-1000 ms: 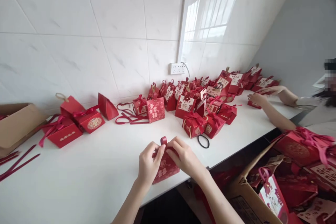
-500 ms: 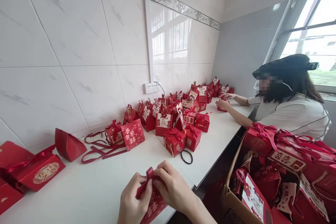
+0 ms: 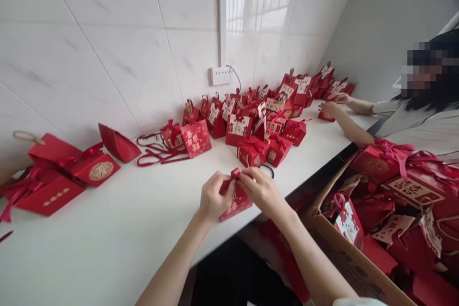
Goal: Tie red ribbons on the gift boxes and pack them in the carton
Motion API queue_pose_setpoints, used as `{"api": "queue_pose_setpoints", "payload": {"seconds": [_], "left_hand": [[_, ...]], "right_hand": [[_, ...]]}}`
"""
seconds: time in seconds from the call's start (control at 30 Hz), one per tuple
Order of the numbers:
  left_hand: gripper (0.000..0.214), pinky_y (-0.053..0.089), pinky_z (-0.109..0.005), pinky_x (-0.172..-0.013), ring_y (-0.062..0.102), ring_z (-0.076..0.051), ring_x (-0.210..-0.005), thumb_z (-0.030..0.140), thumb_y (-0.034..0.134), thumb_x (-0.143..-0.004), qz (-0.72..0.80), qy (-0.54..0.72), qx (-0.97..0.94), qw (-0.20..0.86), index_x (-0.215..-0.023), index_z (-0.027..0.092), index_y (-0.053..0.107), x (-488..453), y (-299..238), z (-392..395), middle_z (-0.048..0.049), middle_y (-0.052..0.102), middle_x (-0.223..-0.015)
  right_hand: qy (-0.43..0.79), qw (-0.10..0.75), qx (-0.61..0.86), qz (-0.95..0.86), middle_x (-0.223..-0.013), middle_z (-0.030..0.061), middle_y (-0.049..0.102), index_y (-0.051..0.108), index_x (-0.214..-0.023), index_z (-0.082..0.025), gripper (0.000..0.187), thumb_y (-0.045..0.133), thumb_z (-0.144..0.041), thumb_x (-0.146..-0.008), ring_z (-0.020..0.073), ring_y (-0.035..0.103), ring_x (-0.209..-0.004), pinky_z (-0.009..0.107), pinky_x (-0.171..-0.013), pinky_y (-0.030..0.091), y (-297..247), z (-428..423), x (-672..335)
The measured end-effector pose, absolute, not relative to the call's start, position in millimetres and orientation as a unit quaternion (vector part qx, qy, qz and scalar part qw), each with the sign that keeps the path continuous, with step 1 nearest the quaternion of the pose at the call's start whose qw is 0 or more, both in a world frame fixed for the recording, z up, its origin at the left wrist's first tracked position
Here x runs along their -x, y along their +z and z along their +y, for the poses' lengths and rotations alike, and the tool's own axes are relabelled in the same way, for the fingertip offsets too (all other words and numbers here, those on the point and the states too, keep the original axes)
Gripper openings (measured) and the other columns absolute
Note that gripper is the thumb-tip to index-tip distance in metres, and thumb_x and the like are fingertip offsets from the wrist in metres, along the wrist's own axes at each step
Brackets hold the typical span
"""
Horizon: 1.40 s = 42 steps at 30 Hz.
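Observation:
A red gift box (image 3: 238, 204) with pale lettering stands at the table's front edge, between my two hands. A dark red ribbon (image 3: 235, 172) forms a small loop at its top. My left hand (image 3: 216, 196) is closed, pinching the ribbon and the box's top from the left. From the right, my right hand (image 3: 261, 190) pinches the ribbon beside the loop. The fingers partly hide the knot and the box's upper edge. Just behind my right hand lies a black hair tie (image 3: 268, 170), partly covered.
Several red gift boxes (image 3: 239, 129) crowd the table (image 3: 118, 244) along the tiled wall. More boxes (image 3: 53, 191) and loose ribbons (image 3: 163, 155) lie left. A cardboard carton (image 3: 353, 253) full of boxes stands right. Beyond it, a co-worker's hands (image 3: 333, 105) handle a box.
The view has tilted down and shifted left, so more of my forearms and the left boxes show. My hands keep their pinch at the ribbon loop.

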State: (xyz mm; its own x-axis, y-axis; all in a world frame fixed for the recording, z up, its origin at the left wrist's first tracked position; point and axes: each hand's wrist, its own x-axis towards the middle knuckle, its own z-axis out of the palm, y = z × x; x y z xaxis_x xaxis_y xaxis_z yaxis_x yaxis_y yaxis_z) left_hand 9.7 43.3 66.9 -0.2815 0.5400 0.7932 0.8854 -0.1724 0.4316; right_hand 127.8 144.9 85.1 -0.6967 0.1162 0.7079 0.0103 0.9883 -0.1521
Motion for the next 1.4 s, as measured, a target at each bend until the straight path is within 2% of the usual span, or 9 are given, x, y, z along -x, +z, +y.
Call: {"api": "queue_pose_setpoints", "payload": {"seconds": [0.17,0.3,0.47,0.67,0.97,1.13,1.4], "left_hand": [[0.007,0.048,-0.021,-0.059,0.057,-0.011,-0.064,0.016,0.05,-0.08,-0.623,-0.535,0.565,0.075,-0.082,0.019,0.056,-10,67,40,0.0001,0.059,-0.071],[0.005,0.049,-0.02,-0.058,0.06,-0.01,-0.064,0.018,0.054,-0.079,-0.627,-0.58,0.518,0.051,-0.083,0.018,0.057,-11,60,39,0.0001,0.064,-0.073],[0.005,0.05,-0.02,-0.059,0.062,-0.01,-0.062,0.023,0.055,-0.079,-0.644,-0.576,0.498,0.077,-0.081,0.019,0.059,-12,53,42,0.0005,0.067,-0.073],[0.013,0.05,-0.021,-0.064,0.063,-0.011,-0.065,0.028,0.052,-0.083,-0.66,-0.564,0.492,0.057,-0.081,0.017,0.06,-10,53,41,-0.0011,0.068,-0.074],[0.014,0.05,-0.022,-0.066,0.061,-0.012,-0.07,0.03,0.058,-0.077,-0.649,-0.593,0.476,-0.028,-0.083,0.018,0.056,-14,59,39,-0.0007,0.064,-0.077],[0.016,0.05,-0.022,-0.064,0.062,-0.013,-0.069,0.033,0.056,-0.079,-0.647,-0.618,0.442,-0.06,-0.079,0.017,0.057,-15,57,39,-0.0009,0.064,-0.073],[0.027,0.052,-0.024,-0.063,0.063,-0.017,-0.068,0.044,0.058,-0.075,-0.681,-0.606,0.409,-0.048,-0.076,0.018,0.062,-12,56,40,-0.0033,0.068,-0.073]], "right_hand": [[0.062,0.392,0.058,-0.916,-0.089,0.0099,0.055,0.056,-0.098,-0.014,0.016,0.042,-0.012,-0.09,0.017,0.053,-0.078,0.027,-0.064,0.049,77,145,-128],[0.072,0.401,0.07,-0.91,-0.088,0.0092,0.055,0.055,-0.098,-0.015,0.015,0.043,-0.012,-0.09,0.0172,0.05,-0.078,0.028,-0.065,0.048,73,142,-125],[0.174,0.404,0.085,-0.894,-0.086,0.0073,0.054,0.055,-0.094,-0.017,0.013,0.042,-0.015,-0.09,0.0175,0.051,-0.08,0.03,-0.071,0.046,75,143,-123],[0.277,0.334,0.1,-0.895,-0.087,0.005,0.052,0.055,-0.091,-0.018,0.015,0.04,-0.018,-0.091,0.0146,0.053,-0.076,0.028,-0.071,0.045,83,143,-124],[0.32,0.345,0.091,-0.878,-0.089,0.0042,0.049,0.055,-0.097,-0.018,0.016,0.041,-0.017,-0.089,0.0129,0.051,-0.077,0.026,-0.071,0.044,80,141,-124],[0.33,0.357,0.093,-0.869,-0.085,0.0032,0.047,0.056,-0.09,-0.017,0.012,0.044,-0.017,-0.088,0.013,0.05,-0.078,0.027,-0.073,0.044,77,139,-120],[0.302,0.378,0.098,-0.87,-0.084,0.0022,0.046,0.055,-0.086,-0.017,0.012,0.044,-0.013,-0.086,0.0121,0.049,-0.077,0.025,-0.073,0.045,78,137,-115]]}}
